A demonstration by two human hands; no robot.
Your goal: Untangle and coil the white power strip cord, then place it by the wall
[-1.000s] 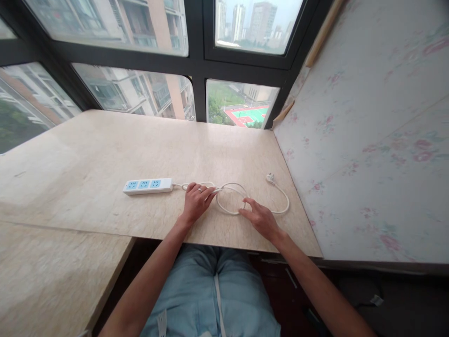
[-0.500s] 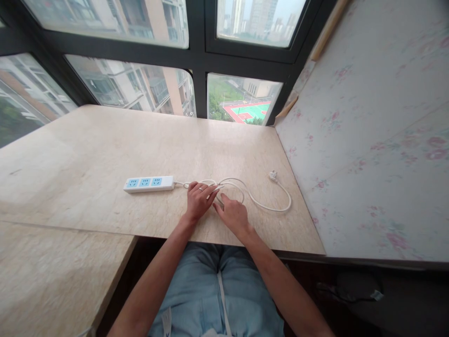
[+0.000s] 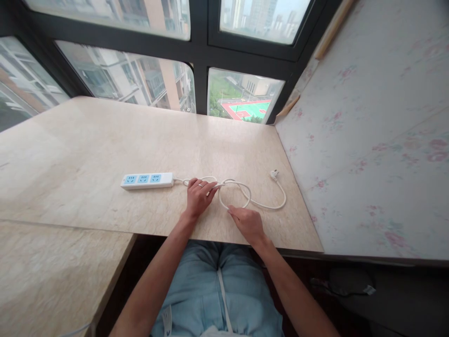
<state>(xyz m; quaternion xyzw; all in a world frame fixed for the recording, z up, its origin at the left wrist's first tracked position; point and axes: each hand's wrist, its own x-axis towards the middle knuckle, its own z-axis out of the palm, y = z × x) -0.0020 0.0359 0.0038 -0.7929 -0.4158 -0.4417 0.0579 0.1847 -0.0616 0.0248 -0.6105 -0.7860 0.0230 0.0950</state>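
Observation:
A white power strip (image 3: 147, 181) with blue socket faces lies on the stone ledge. From its right end runs a white power cord (image 3: 251, 193), looped and crossing itself between my hands. My left hand (image 3: 200, 196), with a ring on one finger, is closed on the cord where several strands meet. My right hand (image 3: 248, 223) pinches the lower edge of a round loop between thumb and fingers. At the cord's far end the plug (image 3: 274, 175) rests on the ledge with its prongs upward.
The ledge (image 3: 115, 135) spans the width below dark-framed windows (image 3: 199, 89). A wall with flowered paper (image 3: 368, 164) bounds it on the right. A lower-left stone section (image 3: 52, 271) juts toward me. Dark floor space lies below the front edge.
My right hand has moved right and toward me, now pinching the cord and drawing the loop rounder. My left hand stays on the strands. The view has shifted slightly.

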